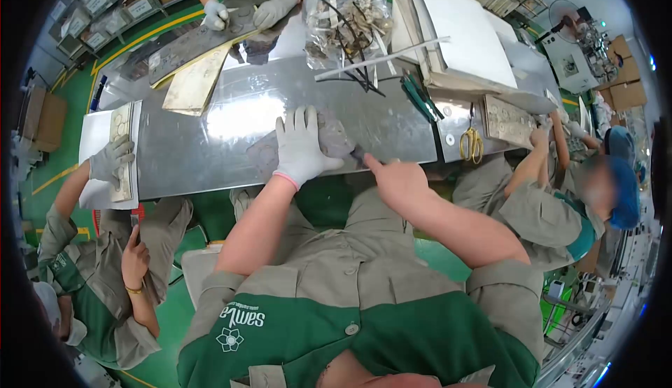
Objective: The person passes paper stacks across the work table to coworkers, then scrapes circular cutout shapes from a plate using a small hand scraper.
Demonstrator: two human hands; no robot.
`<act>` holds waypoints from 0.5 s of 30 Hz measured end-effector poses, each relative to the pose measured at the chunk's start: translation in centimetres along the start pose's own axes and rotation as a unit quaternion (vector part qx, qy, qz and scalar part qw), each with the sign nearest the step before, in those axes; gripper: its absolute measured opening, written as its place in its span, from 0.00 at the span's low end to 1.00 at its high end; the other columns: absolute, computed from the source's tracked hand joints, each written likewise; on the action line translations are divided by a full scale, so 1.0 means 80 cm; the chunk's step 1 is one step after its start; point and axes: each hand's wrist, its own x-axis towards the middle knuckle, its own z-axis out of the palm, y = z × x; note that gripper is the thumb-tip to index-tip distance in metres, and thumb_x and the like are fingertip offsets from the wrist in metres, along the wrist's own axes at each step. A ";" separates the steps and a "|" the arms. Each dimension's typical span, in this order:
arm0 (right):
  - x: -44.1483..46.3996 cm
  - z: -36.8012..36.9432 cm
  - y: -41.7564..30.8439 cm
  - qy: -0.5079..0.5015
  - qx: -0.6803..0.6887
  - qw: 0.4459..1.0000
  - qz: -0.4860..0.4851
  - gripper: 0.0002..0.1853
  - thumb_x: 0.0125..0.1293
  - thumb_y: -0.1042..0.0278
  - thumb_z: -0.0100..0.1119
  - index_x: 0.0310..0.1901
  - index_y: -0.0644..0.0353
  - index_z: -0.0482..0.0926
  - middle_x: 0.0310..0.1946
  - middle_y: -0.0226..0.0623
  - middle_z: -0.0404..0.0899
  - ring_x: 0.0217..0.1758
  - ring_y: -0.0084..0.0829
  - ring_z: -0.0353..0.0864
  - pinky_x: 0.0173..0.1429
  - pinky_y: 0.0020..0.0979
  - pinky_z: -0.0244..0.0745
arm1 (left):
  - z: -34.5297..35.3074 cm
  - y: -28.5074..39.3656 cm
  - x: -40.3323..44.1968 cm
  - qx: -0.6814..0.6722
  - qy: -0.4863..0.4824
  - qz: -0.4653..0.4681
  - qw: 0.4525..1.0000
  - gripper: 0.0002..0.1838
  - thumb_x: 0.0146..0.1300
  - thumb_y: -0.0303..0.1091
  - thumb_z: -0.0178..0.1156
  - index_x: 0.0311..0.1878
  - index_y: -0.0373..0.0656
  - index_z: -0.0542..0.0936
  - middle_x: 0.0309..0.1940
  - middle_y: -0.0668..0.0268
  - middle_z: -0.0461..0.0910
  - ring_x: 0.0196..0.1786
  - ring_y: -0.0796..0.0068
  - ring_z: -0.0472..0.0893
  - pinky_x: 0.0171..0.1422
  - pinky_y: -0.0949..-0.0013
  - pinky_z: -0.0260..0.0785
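Observation:
My left hand (301, 148), in a white glove, lies flat with its fingers stretched out on a thin grey sheet (334, 134). The sheet rests on the metal table near its front edge, partly hidden beneath the glove. My right hand (400, 183) is bare and closed around a small dark bladed tool (358, 155), index finger stretched along it. The tool's tip touches or nearly touches the sheet's right edge; its handle is hidden in my fist.
A clear plastic bag of scraps (346, 20) and a stack of white boards (458, 34) stand at the back. Green-handled pliers (420, 97) and yellow scissors (472, 143) lie right. Co-workers work left, right and opposite; the opposite person's gloved hands (275, 11) touch a panel (196, 83).

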 end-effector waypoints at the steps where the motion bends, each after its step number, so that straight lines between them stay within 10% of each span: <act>1: 0.005 0.004 0.000 0.008 -0.023 1.000 0.004 0.29 0.64 0.71 0.53 0.68 0.48 0.70 0.33 0.45 0.83 0.34 0.45 0.86 0.33 0.44 0.77 | 0.000 0.001 -0.002 -0.019 -0.008 0.000 1.000 0.69 0.35 0.67 0.75 0.75 0.35 0.55 0.72 0.48 0.59 0.76 0.45 0.55 0.80 0.40 0.39; 15: 0.015 -0.033 0.001 -0.039 -0.053 0.998 -0.019 0.32 0.62 0.71 0.55 0.71 0.48 0.70 0.33 0.40 0.83 0.34 0.37 0.86 0.32 0.36 0.78 | 0.007 -0.002 0.000 0.007 0.011 -0.010 1.000 0.69 0.36 0.67 0.74 0.76 0.35 0.55 0.73 0.48 0.58 0.77 0.45 0.54 0.80 0.40 0.38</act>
